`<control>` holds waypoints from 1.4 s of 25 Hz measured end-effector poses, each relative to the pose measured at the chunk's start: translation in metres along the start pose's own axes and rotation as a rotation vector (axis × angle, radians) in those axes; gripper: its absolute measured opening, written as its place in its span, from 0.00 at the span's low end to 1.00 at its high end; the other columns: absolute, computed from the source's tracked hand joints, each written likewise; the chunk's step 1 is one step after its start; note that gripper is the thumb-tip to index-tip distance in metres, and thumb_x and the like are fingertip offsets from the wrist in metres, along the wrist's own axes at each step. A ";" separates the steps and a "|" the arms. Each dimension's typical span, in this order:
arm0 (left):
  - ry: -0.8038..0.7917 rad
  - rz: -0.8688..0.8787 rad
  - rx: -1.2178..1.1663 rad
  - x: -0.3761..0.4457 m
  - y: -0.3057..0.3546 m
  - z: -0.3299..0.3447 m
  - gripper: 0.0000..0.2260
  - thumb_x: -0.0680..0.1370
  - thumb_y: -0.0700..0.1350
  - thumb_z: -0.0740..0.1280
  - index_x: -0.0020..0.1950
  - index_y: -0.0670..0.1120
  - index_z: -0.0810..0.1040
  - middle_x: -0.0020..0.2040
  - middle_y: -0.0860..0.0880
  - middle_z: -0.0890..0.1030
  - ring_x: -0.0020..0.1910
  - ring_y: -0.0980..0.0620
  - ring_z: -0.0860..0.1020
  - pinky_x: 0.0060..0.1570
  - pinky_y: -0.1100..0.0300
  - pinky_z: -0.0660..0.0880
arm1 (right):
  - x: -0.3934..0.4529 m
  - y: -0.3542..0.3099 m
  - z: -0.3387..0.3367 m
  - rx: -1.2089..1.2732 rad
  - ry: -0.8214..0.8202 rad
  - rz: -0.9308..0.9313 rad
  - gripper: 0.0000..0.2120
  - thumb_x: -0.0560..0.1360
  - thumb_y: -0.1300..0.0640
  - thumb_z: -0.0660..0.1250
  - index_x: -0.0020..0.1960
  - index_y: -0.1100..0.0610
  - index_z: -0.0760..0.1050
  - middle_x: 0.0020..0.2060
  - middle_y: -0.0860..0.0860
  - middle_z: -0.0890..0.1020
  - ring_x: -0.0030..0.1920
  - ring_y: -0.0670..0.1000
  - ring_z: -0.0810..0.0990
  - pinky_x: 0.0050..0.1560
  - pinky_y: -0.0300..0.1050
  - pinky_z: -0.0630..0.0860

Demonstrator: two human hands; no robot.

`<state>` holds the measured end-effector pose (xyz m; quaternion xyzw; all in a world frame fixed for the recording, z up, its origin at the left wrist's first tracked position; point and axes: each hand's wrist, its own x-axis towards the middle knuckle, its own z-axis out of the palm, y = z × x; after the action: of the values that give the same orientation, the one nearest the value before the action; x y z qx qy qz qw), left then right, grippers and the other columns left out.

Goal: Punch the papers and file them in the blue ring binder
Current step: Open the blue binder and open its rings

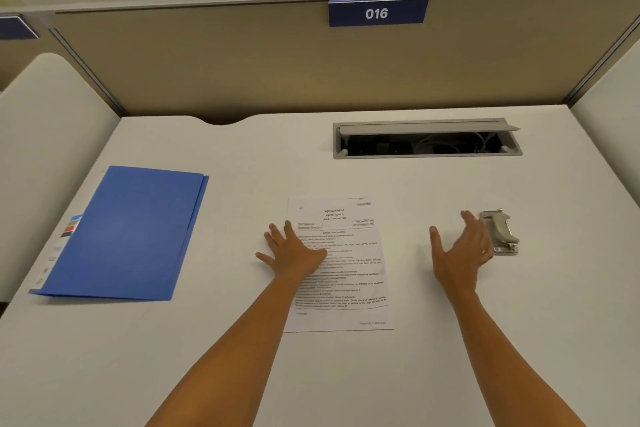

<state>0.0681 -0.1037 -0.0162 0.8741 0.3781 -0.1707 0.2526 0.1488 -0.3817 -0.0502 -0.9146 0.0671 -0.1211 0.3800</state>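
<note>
A head-worn camera looks down at a white desk [346,374] in a numbered cubicle, with two bare forearms reaching forward from the bottom of the view. At the centre lies a printed sheet of paper [349,274], flat and face up; whether more sheets lie beneath it cannot be told. The left hand [294,250] rests flat on the paper's left edge, fingers spread wide, holding nothing. At three o'clock from the paper, the right hand [462,250] is open with fingers straight and thumb apart, its fingertips just beside a silver metal hole punch [500,230]; whether it touches the punch is unclear. At nine o'clock, well apart from the paper, the blue ring binder [131,232] lies closed on the desk. At one o'clock, near the back edge, a grey cable hatch [426,139] stands open. Judging from this, the task has barely begun: the paper looks unpunched, the binder is unopened, and punching and filing all remain.
</note>
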 end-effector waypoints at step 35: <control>0.037 -0.023 0.145 0.021 -0.161 -0.053 0.33 0.80 0.60 0.54 0.80 0.51 0.43 0.80 0.49 0.43 0.79 0.46 0.41 0.74 0.38 0.41 | -0.147 -0.097 0.104 -0.487 -0.602 -0.818 0.25 0.77 0.36 0.54 0.70 0.45 0.69 0.72 0.41 0.68 0.76 0.52 0.58 0.75 0.56 0.46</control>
<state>-0.0329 0.0332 -0.0333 0.8886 0.3796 -0.1846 0.1797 0.0384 -0.2118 -0.0773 -0.9216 -0.3782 0.0267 0.0826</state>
